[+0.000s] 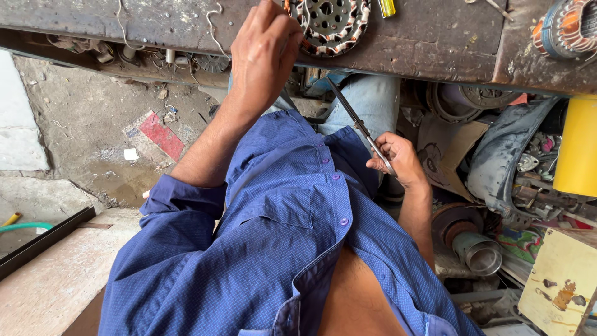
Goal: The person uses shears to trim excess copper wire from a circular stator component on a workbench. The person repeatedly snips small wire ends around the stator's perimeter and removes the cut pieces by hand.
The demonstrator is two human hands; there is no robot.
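My left hand [264, 53] reaches up to the worn wooden workbench [429, 43] and rests on its edge beside a round motor stator [329, 22] wound with red-and-white sleeved wire; whether its fingers grip anything is hidden. My right hand [398, 158] sits low by my lap, closed on a thin metal tool [357, 124] like a long blade or strip that points up toward the bench. My blue shirt [280, 236] fills the lower middle of the view.
A second copper-wound stator [566, 28] lies at the bench's far right, with a yellow screwdriver handle [387, 7] near the top. A yellow cylinder [577, 146], metal motor parts [476, 249] and scrap crowd the floor at right. Bare dirty ground [93, 124] lies at left.
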